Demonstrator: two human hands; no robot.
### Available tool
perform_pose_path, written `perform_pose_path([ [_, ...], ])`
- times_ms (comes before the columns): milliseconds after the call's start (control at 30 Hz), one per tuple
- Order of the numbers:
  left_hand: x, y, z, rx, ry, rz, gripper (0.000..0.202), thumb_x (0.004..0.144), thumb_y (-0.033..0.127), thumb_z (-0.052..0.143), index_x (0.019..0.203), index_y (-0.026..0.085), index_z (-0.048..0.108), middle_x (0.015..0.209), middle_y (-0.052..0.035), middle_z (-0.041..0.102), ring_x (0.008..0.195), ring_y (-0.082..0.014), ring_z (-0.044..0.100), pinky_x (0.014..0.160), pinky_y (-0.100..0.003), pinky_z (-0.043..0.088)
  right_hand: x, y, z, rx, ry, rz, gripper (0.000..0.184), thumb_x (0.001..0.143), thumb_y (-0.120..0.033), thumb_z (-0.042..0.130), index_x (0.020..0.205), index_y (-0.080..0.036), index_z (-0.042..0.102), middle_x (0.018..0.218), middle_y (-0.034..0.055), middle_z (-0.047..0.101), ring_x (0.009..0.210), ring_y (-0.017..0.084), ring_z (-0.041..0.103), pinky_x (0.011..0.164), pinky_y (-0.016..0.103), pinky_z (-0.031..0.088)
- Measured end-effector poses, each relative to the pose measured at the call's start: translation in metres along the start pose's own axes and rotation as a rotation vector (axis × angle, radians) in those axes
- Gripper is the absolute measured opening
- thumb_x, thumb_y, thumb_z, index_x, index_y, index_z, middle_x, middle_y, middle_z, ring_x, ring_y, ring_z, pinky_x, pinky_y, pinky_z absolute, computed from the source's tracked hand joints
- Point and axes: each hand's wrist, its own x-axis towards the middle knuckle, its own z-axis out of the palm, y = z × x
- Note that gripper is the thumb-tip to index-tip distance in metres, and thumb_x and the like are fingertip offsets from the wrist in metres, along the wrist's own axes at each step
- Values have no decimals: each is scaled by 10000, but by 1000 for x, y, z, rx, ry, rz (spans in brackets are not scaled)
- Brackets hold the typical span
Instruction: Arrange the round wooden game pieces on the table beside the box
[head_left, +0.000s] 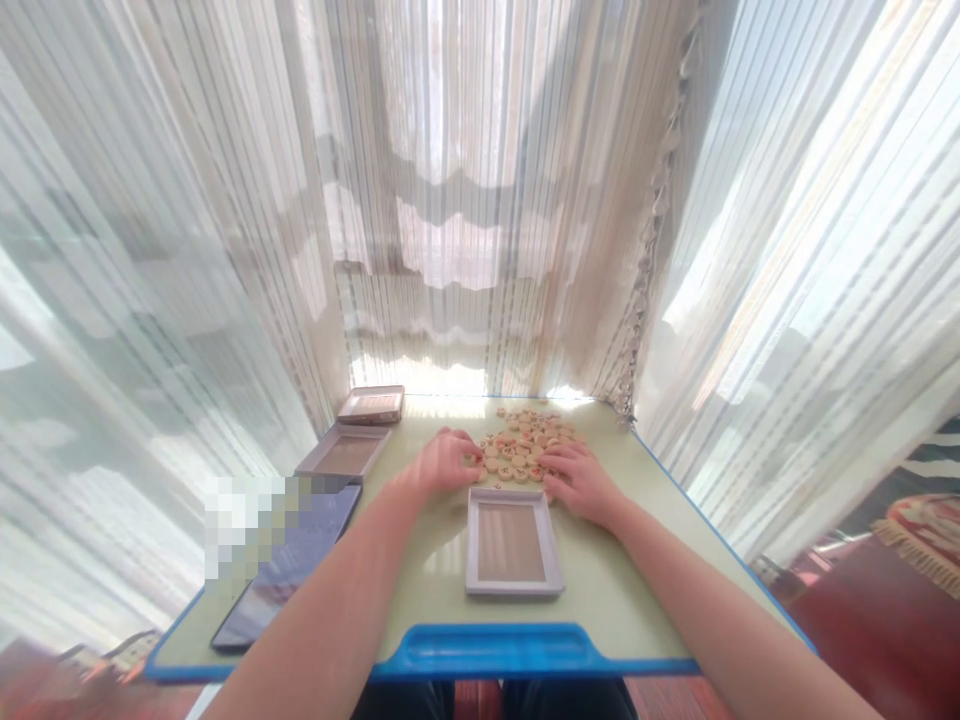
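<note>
While both of my forearms reach in from the near edge, my left hand (pixel 444 462) and right hand (pixel 579 480) sit on either flank of the pile of wooden discs (pixel 525 440), which lies toward the far middle of the green table (pixel 607 590). Bracketing the heap from both sides this way, I judge, hems in the loose round pieces so they cannot roll or spread.

On the left, my fingers (pixel 465 450) are bent, their tips touching the discs at the pile's left edge. Whether they pinch one is hidden by my knuckles, so I cannot tell. On the right, my hand lies palm down, its fingers (pixel 559 458) loosely spread and flat against the near right edge of the pile, with nothing gripped.

Just near of the discs, between my wrists, a shallow grey tray (pixel 472 545) lies flat with its open face up and its short side toward the pile. It seems placed within easy reach of both hands.

Farther left, a second grey tray (pixel 330 474) and a lidded box (pixel 371 404) beyond it line the table's left side, well apart from the discs. A dark tablet (pixel 300 560) lies near of them. The table's raised blue lip (pixel 499 650) runs along the near edge, and sheer curtains (pixel 480 200) hang all around.
</note>
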Motion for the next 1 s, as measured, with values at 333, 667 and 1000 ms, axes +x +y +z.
perform_pose_path([
  [333,-3,0,1,8,-89,-34,228,672,264,546,835,236,702,994,-28,638,912,-172,550,949,-311,396,4,-5,-1,24,-23,-56,214,809,-293,472,866,-233,670,987,40,626,993,203,487,933,394,349],
  [667,3,12,12,41,22,-12,267,769,314,477,646,186,676,929,-50,655,891,-156,581,961,-308,392,1,3,-3,72,-23,-46,283,837,-377,460,990,-246,659,1061,21,638,1074,221,464,989,410,312],
  [1000,4,7,15,22,-15,43,367,734,107,422,925,237,707,1112,-23,625,986,-196,539,962,-344,411,3,4,0,47,-93,-63,373,880,-412,356,1053,-274,656,1110,0,631,1148,238,435,998,421,328],
])
